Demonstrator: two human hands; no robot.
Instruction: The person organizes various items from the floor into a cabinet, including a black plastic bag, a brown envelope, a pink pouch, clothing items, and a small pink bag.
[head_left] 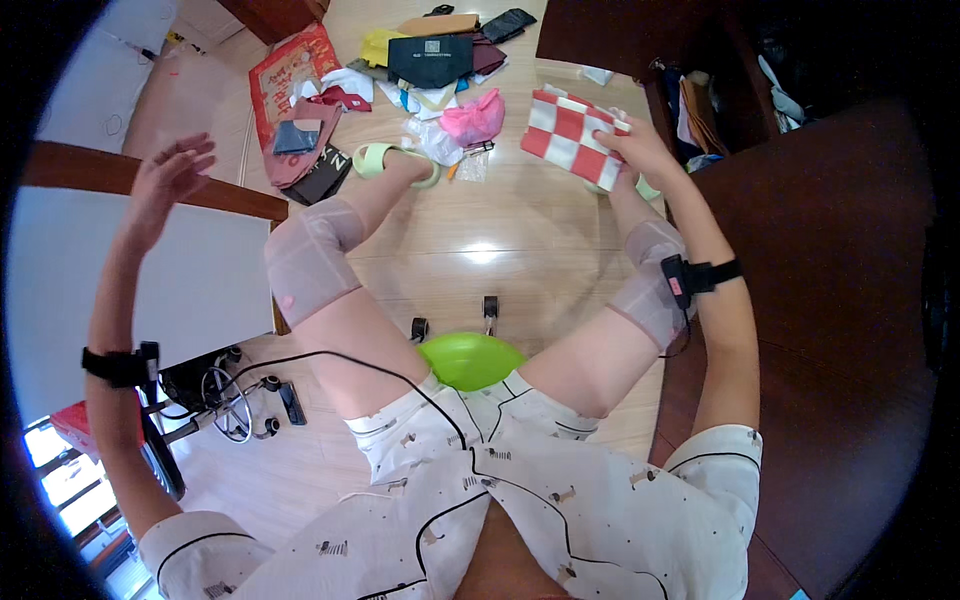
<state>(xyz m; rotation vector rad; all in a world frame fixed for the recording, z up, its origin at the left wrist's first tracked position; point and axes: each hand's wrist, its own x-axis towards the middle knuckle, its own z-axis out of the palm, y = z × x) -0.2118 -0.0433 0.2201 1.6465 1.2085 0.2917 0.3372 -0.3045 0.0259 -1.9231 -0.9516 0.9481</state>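
Checked article (pixel 566 138), at one o'clock: your right hand (pixel 642 148) pinches its three-o'clock edge; your left hand (pixel 176 176), at ten o'clock, is loosely spread and empty. Advisable: support the nine-o'clock edge against sagging. Appearance: red and white squares, flattish, roughly rectangular; bag or cloth, cannot tell.

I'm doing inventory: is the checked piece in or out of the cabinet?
Out: the right hand holds the checked piece outside the cabinet.
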